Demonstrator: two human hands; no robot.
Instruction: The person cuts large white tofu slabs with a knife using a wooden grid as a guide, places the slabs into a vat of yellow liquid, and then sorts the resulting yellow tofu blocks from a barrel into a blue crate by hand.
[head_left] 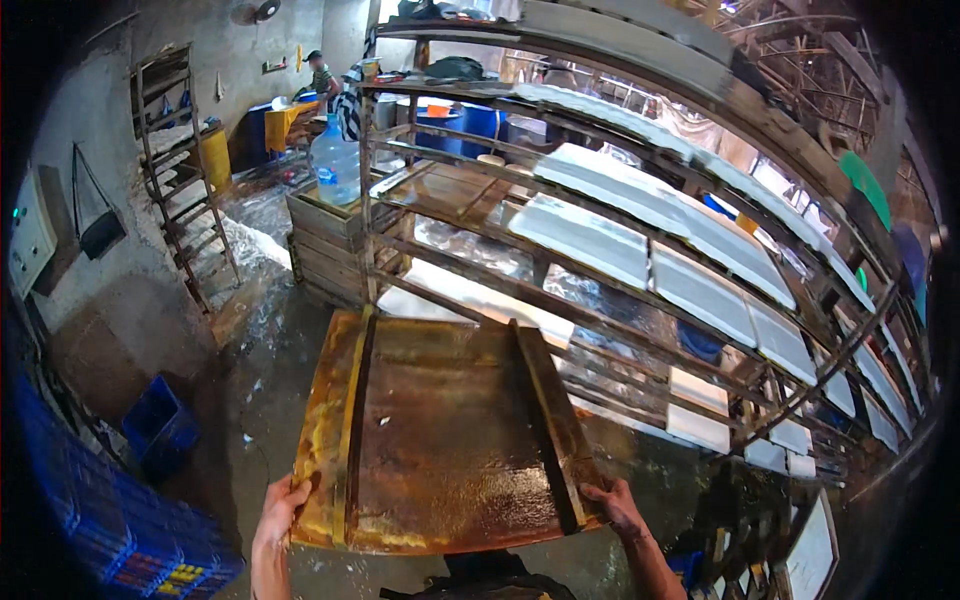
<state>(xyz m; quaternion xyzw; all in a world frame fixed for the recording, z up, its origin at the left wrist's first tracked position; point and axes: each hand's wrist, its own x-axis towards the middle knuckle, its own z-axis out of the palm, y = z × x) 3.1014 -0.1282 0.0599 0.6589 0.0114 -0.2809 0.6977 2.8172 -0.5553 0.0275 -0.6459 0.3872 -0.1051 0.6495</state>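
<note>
A wet brown wooden board [450, 430] with two raised wooden battens is held out in front of me, above the floor. My left hand [287, 502] grips its near left edge, thumb on top. Its near right corner is in my right hand [614, 506], with the thumb over the top beside the right batten. The fingers beneath the board are hidden. Beyond the board's far edge stands a wooden rack [590, 300] with several tiers, many of them bearing white slabs [580, 238]. Another brown board [445, 190] lies on the rack's left end.
Blue crates [110, 510] are stacked at the near left, beside a blue bin [160, 428]. A wooden ladder [185, 180] leans on the left wall. A water jug [335, 165] stands on a wooden crate [325, 245] by the rack. Far back, a person [322, 80] stands near the wall.
</note>
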